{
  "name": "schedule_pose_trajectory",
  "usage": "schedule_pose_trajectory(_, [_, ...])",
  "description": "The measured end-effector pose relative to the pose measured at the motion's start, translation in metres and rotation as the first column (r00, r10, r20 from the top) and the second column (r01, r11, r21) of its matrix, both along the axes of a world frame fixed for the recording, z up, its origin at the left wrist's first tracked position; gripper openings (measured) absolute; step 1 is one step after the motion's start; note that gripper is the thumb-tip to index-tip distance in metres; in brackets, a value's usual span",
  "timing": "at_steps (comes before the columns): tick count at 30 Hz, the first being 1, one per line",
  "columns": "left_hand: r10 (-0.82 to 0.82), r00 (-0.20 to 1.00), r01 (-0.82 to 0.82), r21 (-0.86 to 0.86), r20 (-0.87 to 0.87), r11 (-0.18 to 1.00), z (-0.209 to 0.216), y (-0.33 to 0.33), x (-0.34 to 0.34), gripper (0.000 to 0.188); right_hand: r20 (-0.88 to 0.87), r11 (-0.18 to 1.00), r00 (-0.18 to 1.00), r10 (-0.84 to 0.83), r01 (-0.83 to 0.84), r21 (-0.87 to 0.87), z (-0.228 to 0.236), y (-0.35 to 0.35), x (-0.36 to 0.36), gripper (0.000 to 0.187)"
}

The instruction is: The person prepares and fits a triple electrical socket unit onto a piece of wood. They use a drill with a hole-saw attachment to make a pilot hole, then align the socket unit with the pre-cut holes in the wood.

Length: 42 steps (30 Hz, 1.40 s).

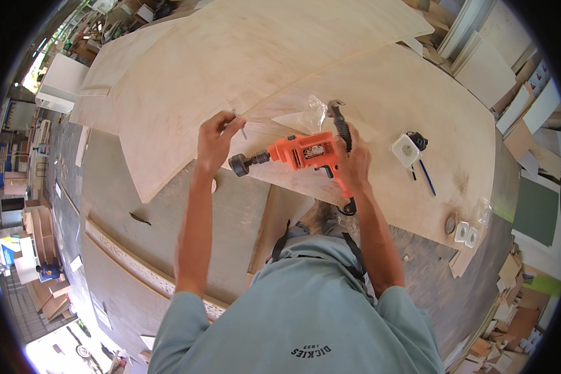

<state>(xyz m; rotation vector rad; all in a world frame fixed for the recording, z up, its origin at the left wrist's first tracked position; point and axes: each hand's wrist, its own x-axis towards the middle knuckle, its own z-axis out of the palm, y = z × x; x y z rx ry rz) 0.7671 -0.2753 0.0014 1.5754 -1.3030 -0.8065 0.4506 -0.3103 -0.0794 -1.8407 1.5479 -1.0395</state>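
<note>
Orange drill [305, 152], just the one, sits between the hands, touching the right hand [354, 163]. One black-handled hammer [341, 124] is up against that hand too; can't tell which it's gripping. Right of it: one square white socket [406, 150], two smaller white fittings [462, 232], one blue pencil [427, 178]. Left hand [214, 138] is pinching one thin rod [244, 131].

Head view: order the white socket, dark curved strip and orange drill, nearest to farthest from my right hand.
1. Orange drill: in your right hand.
2. White socket: right of that hand.
3. Dark curved strip: far left.
</note>
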Motion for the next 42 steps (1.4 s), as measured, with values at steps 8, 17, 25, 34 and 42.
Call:
schedule_pose_trajectory(8, [0.342,0.74,-0.315,0.152,-0.579,0.937,-0.056,0.144,-0.055,0.017,-0.494,0.978,0.856,0.151,-0.202,-0.052,-0.033,-0.038,-0.031,0.054])
schedule_pose_trajectory(17, [0.558,0.587,-0.426,0.363,-0.587,0.829,-0.104,0.208,-0.09,0.017,-0.32,0.786,0.821,0.473,-0.557,-0.267,0.015,-0.006,0.085,0.04])
schedule_pose_trajectory(25, [0.546,0.636,-0.463,0.296,-0.545,0.835,-0.088,0.195,-0.088,0.019,-0.581,0.616,0.557,0.594,-0.779,-0.117,-0.03,0.006,0.16,0.021])
schedule_pose_trajectory(34, [0.535,0.627,-0.427,0.324,-0.566,0.844,-0.091,0.208,-0.096,0.02,-0.374,0.441,0.37,0.85,-0.889,0.125,-0.029,-0.021,0.146,0.016])
schedule_pose_trajectory(42, [0.48,0.854,-0.45,0.177,-0.2,0.875,-0.059,0.185,-0.068,0.024,-0.316,0.229,0.113,0.942,-0.905,0.359,-0.007,-0.042,0.151,0.022])
